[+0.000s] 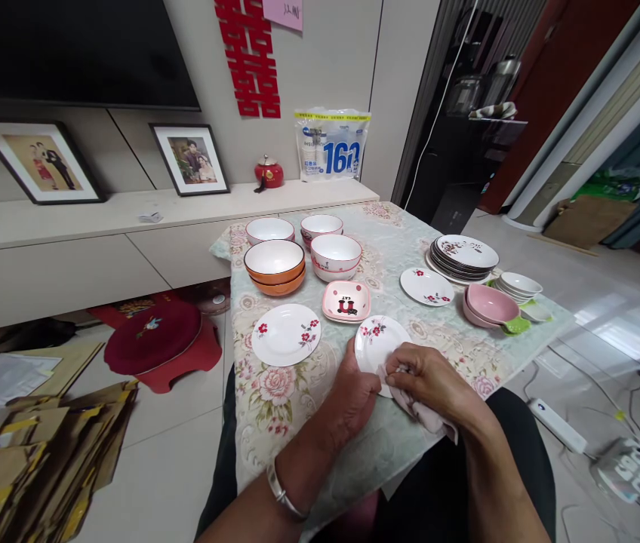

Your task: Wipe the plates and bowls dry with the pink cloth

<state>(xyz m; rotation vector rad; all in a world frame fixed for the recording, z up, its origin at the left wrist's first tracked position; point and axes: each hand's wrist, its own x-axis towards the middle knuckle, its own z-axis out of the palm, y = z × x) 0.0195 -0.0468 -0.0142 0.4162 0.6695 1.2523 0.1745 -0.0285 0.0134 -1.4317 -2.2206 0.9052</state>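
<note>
My left hand (354,392) grips the left rim of a white plate (373,343) with red flowers, tilted above the table's near edge. A pale pink cloth (425,415) is bunched in my right hand (430,377), whose fingers press it against the plate's lower right part. Left of the hands lies another flowered white plate (286,335), flat on the tablecloth. Just beyond the held plate sits a square pink dish (346,300) with a cat print. A third flowered plate (427,287) lies farther right.
Stacked orange bowls (275,260) and white bowls (336,256) stand at the back left of the table. On the right are a plate stack (464,253), pink bowls (493,304) and small white bowls (520,283). A red stool (161,339) and flattened cardboard (42,452) are on the floor.
</note>
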